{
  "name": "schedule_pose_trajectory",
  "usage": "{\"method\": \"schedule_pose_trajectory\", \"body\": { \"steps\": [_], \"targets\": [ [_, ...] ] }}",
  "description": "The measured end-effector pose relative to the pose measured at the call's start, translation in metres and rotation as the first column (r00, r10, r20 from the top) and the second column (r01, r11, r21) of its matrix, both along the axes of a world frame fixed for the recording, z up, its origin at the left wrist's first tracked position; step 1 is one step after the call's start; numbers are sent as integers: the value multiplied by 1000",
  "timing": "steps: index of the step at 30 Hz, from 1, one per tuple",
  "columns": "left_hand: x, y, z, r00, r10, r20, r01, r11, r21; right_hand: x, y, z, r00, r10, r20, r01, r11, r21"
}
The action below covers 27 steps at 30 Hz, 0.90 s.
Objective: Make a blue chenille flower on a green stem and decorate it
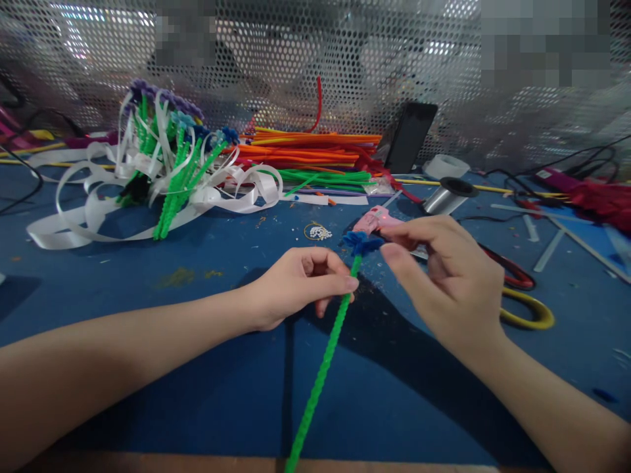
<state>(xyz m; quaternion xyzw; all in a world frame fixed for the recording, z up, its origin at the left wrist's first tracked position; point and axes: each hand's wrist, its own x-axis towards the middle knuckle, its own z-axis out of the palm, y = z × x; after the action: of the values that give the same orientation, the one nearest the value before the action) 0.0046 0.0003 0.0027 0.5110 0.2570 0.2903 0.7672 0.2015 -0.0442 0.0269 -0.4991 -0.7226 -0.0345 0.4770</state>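
My left hand (pixel 305 286) is closed, pinching the green twisted pipe-cleaner stem (pixel 325 368) of a flower between thumb and fingers just below its head. The stem slants down towards the table's front edge. At its top sits the blue pipe-cleaner flower head (pixel 361 243), with several small petals. My right hand (pixel 448 276) is beside it, thumb and forefinger tips at the edge of the right-hand petal, the other fingers curled. Behind that hand lies a pink glue gun (pixel 371 219), partly covered by the fingers. Small white beads (pixel 320 232) lie in a little heap beyond my left hand.
Finished flowers (pixel 182 157) with white ribbon (pixel 73 233) lie at the back left. Orange pipe cleaners (pixel 305 148), a phone (pixel 411 136) and a wire spool (pixel 449 196) stand before a perforated metal screen (pixel 276 52). Scissors with a yellow handle (pixel 535 315) lie right.
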Motion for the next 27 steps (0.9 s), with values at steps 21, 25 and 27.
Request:
{"method": "schedule_pose_trajectory", "body": {
  "steps": [21, 25, 27],
  "targets": [
    [2, 1, 5, 992, 122, -2, -122, 990, -73, 101, 50, -15, 814, -312, 490, 446, 876, -183],
    [1, 1, 4, 983, 180, -26, -182, 980, -81, 114, 60, -20, 846, -211, 491, 401, 858, -322],
    [1, 2, 4, 981, 195, -25, -196, 976, -95, 112, 61, -20, 847, -205, 491, 389, 868, -309]
  ]
}}
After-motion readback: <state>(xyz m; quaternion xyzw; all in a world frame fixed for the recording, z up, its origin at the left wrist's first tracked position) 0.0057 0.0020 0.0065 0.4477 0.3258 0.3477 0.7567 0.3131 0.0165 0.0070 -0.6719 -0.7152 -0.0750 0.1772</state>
